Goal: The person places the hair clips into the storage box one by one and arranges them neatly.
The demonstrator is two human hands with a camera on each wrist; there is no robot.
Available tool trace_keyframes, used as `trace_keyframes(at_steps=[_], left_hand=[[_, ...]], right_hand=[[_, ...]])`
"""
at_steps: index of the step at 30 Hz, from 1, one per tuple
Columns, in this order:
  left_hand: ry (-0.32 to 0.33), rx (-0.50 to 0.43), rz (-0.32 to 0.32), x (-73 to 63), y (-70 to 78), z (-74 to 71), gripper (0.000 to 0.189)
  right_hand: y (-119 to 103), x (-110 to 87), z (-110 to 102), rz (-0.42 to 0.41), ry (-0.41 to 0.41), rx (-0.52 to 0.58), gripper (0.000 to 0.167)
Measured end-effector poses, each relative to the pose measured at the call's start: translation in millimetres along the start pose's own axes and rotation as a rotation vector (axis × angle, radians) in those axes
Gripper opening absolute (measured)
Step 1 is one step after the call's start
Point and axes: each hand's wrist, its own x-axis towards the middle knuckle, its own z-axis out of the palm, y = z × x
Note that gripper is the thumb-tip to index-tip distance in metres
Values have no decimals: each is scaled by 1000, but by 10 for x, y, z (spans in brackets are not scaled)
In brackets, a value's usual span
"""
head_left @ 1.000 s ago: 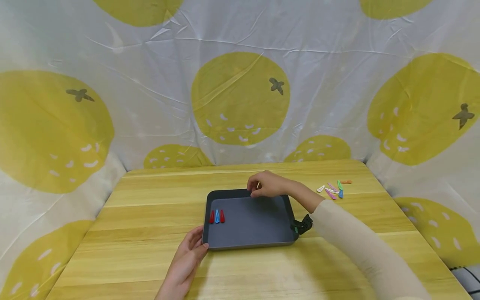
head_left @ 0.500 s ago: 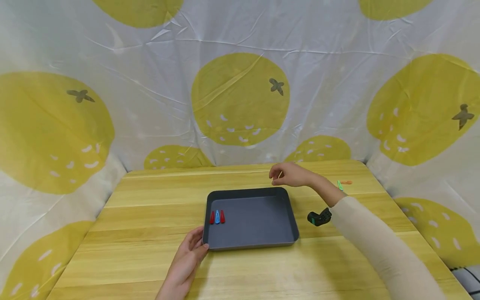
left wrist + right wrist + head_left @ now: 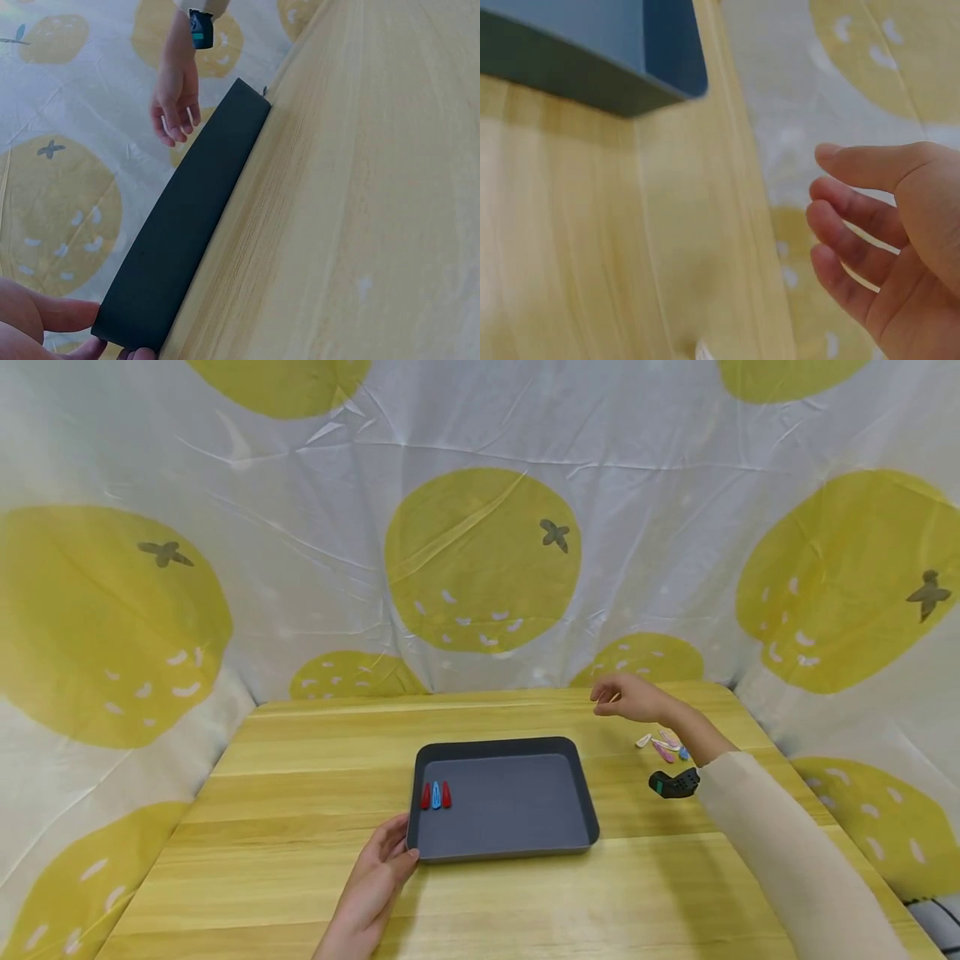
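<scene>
A dark grey baking tray (image 3: 510,810) lies on the wooden table. Inside it, along the left side, a red hair clip (image 3: 425,796), a blue hair clip (image 3: 437,795) and another red hair clip (image 3: 446,794) stand in a row. My left hand (image 3: 372,881) grips the tray's near left corner, thumb on the rim; the left wrist view shows thumb and fingers pinching the tray wall (image 3: 187,217). Beyond the tray's far right corner, my right hand (image 3: 633,698) is raised above the table. Its fingers are loosely bent, and the right wrist view shows nothing between them.
Right of the tray lies a loose group of hair clips, among them a white one (image 3: 643,741), a pink one (image 3: 663,752) and a blue one (image 3: 683,753), partly covered by the right forearm. A fruit-patterned curtain (image 3: 300,568) walls the table's back and sides.
My right hand has moved from over the tray's far edge to the right, toward the loose clips. Its forearm now hides the green and orange clips. The left hand stays on the corner.
</scene>
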Motion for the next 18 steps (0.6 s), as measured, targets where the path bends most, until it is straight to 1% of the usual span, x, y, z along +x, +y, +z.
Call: trace_keyframes(at_steps=[3,10,15,18], left_hand=[[-3,4,6,-10,-3,-10,66],[-10,-2,5,7,-2,-15,68],[0,-2,-12,1,-9,-14,68],[-1,1,-11,0,-6,-14,68]], right_hand=[[116,-86,-59,41,20,20,25],[400,-301,-216,133,97,84,25],[557,-484,-252,189,131,109,28],[646,-578,-257,210,140,115,32]])
